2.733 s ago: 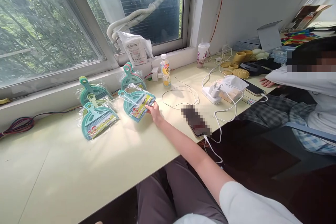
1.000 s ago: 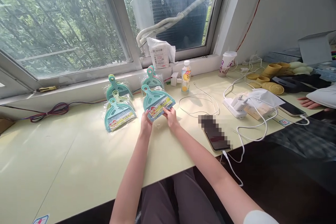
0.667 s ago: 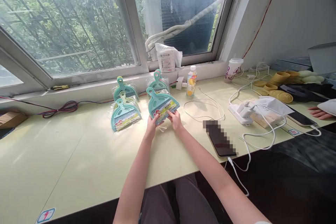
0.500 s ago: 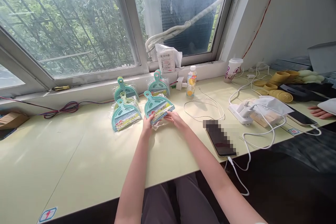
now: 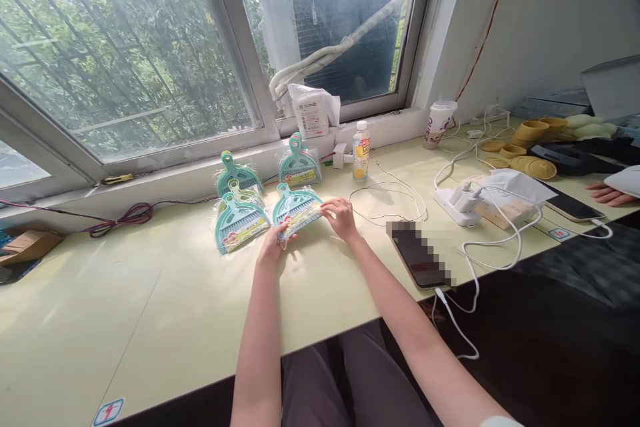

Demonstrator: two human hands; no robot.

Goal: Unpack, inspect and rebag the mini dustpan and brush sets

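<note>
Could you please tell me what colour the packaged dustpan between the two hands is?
The dustpan is light turquoise, seen best in the head view.

Saw smooth plastic in the held dustpan set (image 5: pixel 299 199) under glossy, crinkled clear film (image 5: pixel 283 245). Noted a smooth tabletop (image 5: pixel 200 320) with a soft sheen and, along the surface's far edge, shiny plastic in the drink bottle (image 5: pixel 361 155) and matt cardboard in the box (image 5: pixel 30 245). Found a glossy phone screen (image 5: pixel 424 272) by the near edge.
</note>
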